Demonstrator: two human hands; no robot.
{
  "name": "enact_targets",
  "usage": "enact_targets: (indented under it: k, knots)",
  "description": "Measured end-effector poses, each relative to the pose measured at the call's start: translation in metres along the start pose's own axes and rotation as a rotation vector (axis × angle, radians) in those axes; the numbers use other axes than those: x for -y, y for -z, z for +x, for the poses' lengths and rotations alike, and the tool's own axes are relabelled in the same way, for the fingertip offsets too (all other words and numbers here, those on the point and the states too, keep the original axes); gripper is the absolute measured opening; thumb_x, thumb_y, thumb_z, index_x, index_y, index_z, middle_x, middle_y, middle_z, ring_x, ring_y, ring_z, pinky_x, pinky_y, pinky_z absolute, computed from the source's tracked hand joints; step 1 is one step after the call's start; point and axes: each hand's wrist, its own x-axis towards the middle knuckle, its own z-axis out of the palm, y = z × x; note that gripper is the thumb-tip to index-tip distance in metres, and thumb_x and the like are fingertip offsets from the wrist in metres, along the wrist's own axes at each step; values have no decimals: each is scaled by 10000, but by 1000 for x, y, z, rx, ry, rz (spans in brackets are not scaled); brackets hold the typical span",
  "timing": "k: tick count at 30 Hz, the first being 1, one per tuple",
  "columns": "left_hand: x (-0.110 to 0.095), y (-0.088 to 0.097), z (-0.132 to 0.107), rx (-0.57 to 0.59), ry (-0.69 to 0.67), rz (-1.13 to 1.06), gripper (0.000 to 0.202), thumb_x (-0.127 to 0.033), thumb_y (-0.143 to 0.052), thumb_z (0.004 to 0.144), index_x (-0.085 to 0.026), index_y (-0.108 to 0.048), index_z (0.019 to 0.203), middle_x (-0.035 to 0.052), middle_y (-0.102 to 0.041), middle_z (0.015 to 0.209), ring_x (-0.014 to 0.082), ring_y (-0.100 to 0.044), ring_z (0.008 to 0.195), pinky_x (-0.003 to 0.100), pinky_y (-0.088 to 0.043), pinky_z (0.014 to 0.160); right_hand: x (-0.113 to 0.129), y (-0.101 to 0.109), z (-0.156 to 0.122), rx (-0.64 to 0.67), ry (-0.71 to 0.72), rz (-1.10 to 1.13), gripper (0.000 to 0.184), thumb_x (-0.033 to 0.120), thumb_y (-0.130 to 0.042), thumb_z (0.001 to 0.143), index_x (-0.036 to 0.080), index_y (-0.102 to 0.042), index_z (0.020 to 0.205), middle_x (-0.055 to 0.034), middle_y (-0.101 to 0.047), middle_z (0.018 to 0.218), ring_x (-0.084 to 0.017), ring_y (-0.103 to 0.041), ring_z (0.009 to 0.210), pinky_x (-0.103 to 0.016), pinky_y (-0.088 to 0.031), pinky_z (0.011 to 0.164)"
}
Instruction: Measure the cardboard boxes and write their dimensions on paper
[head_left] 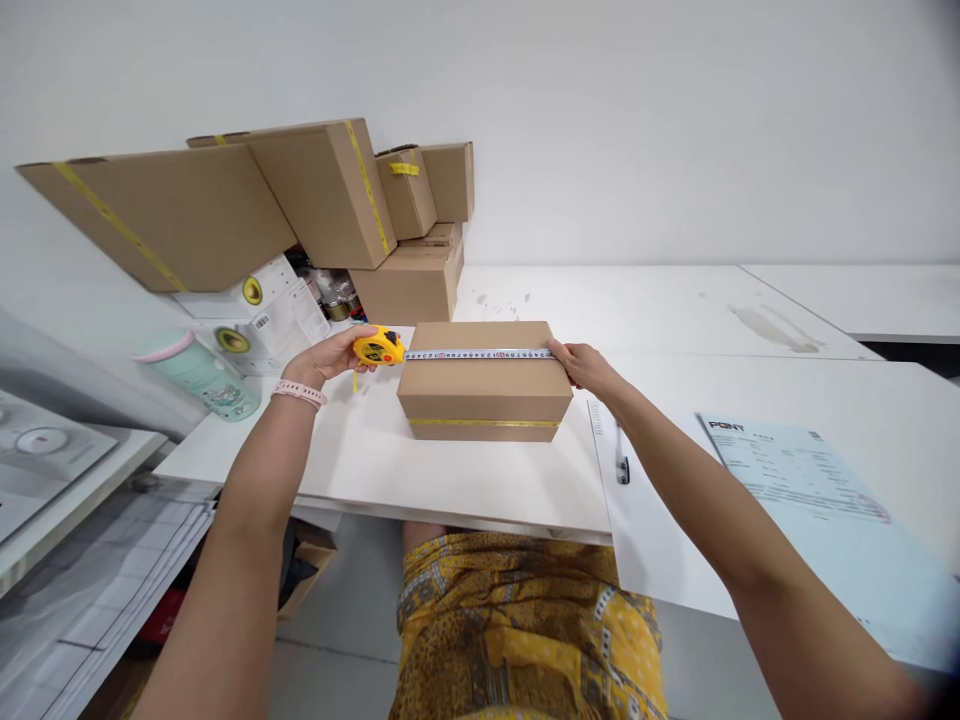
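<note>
A closed brown cardboard box (480, 385) lies on the white table (450, 477) in front of me, with a yellow strip running along its near side. My left hand (339, 352) is closed around a yellow tape measure (379, 346) just off the box's left end. The blade of the tape measure is pulled out across the box's top, from left to right. At the box's right edge, my right hand (581, 364) pinches the free end of the blade against the corner; the fingertips are partly hidden behind the box.
Several brown cartons (322, 190) are stacked at the back left, above white boxes with avocado pictures (251, 335). A mint-green tumbler (202, 375) stands on the left. Right of the box lie a pen (622, 462), white paper (652, 530) and a bluish printed sheet (802, 480).
</note>
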Motion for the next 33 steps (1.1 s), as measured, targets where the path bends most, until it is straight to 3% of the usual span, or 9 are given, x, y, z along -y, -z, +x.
enact_targets:
  k: [3, 10, 13, 15, 19, 22, 26, 29, 33]
  knots:
    - [1, -1, 1, 7, 0, -6, 379, -372, -720, 794, -137, -711, 1091, 125, -746, 996, 202, -676, 763, 237, -547, 524, 6, 2, -2, 2, 10, -100, 563, 691, -400, 932, 214, -489, 649, -40, -550, 639, -147, -481, 570, -290, -380, 577]
    - [1, -3, 4, 2, -18, 29, 387, -396, -708, 794, -110, -718, 1055, 119, -737, 854, 173, -634, 624, 231, -505, 477, 7, 3, 2, -13, 54, -162, 539, 620, -401, 957, 216, -433, 602, -34, -540, 666, -153, -467, 601, -294, -345, 604]
    - [-16, -9, -14, 25, -78, 126, 415, -399, -739, 767, -101, -730, 1056, 121, -735, 903, 140, -604, 594, 211, -498, 469, 7, 14, 1, 9, 62, -52, 518, 574, -451, 955, 214, -405, 586, -15, -482, 617, -125, -388, 546, -285, -317, 553]
    - [-28, -21, -37, 128, -112, 212, 479, -404, -747, 762, -99, -722, 1131, 129, -731, 959, 144, -620, 629, 193, -490, 462, 12, 27, 0, -27, 75, 18, 498, 555, -476, 954, 213, -413, 598, -10, -474, 615, -114, -360, 532, -278, -312, 524]
    - [-18, -82, -100, 385, 4, 181, 622, -365, -779, 740, -161, -626, 1307, 132, -706, 1070, 205, -693, 726, 206, -516, 451, 34, 46, 4, -126, 209, 134, 461, 572, -479, 964, 209, -472, 680, -14, -502, 677, -116, -412, 576, -265, -353, 535]
    - [20, -155, -140, 399, 84, -196, 598, -418, -772, 745, -233, -566, 1275, 81, -669, 1020, 218, -714, 699, 237, -551, 442, 54, 37, 21, -140, 328, 117, 453, 566, -467, 978, 207, -468, 700, -10, -511, 705, -124, -444, 628, -268, -366, 592]
    - [51, -237, -152, 213, -19, -521, 459, -507, -705, 791, -197, -574, 1104, 87, -636, 1056, 189, -690, 648, 250, -542, 410, 73, 3, 59, -111, 364, -61, 437, 503, -456, 994, 212, -431, 669, -4, -516, 685, -134, -429, 640, -282, -336, 625]
    - [46, -262, -138, 83, -68, -572, 463, -550, -677, 786, -157, -617, 1022, 95, -637, 1018, 165, -664, 602, 239, -513, 394, 79, -19, 84, -99, 333, -171, 441, 522, -420, 996, 217, -425, 678, -24, -565, 721, -149, -457, 655, -288, -336, 631]
    - [35, -265, -124, 21, -23, -602, 491, -590, -704, 725, -174, -638, 977, 86, -643, 992, 155, -655, 543, 249, -494, 383, 81, -31, 94, -33, 254, -284, 424, 523, -424, 984, 206, -504, 715, -85, -672, 842, -186, -555, 746, -290, -369, 676]
